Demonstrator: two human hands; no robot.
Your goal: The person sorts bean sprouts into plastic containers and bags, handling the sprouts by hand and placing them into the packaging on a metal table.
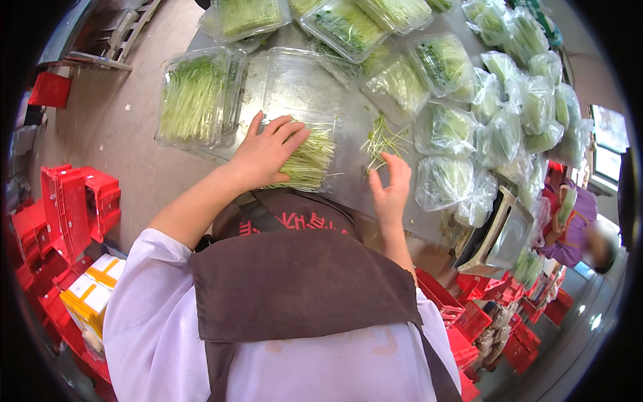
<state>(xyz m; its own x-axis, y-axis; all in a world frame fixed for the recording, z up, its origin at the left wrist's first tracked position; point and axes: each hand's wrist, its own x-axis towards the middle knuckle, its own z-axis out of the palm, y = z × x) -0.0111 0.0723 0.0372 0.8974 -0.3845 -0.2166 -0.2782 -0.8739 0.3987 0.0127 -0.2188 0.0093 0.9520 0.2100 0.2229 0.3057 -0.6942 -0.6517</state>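
My left hand [271, 151] rests with spread fingers on a bundle of pale green sprouts [314, 158] in a clear plastic clamshell box, whose lid [306, 83] lies open on the far side. To the right, my right hand [392, 186] pinches a few loose sprouts [382, 138] by their stem ends, above the metal table [351, 186]. A clear box packed with sprouts [193, 100] stands left of the open box. The lower edge of the open box is partly hidden by my apron.
Filled clear boxes [346, 30] lie along the far side. Bagged greens [444, 181] pile up on the right, near a scale-like device [502, 236]. Red crates [75, 211] stand left and lower right. A person in purple [572, 221] holds a pack at the far right.
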